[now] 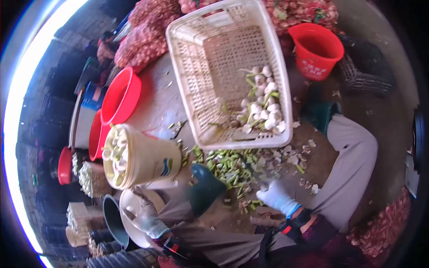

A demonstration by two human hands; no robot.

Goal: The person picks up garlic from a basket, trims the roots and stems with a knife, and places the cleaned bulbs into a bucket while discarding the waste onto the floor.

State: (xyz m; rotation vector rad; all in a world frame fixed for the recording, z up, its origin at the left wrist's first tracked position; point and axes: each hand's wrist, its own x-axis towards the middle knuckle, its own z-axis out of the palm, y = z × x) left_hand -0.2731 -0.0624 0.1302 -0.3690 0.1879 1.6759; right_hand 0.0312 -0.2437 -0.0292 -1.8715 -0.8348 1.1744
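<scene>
My right hand (278,198), in a white glove, is closed above the trimmings on the floor. A thin dark blade-like tool (251,169), blurred, juts up and left from its fingers. My left hand (152,219), also gloved and smeared by motion, is over a white bucket (132,237) at the lower left. Whether it holds anything I cannot tell. Ahead of me, a white plastic crate (182,85) contains garlic bulbs (270,107) with short green stems, heaped in its near right corner. A cream bucket (154,157) to the left is full of garlic bulbs (117,154).
Cut green stems (228,167) and papery skins litter the floor between my boots. Red tubs (120,97) stand at the left, a red bucket (316,53) at the upper right. Full net sacks (147,35) lie behind the crate. A person (106,48) is far back left.
</scene>
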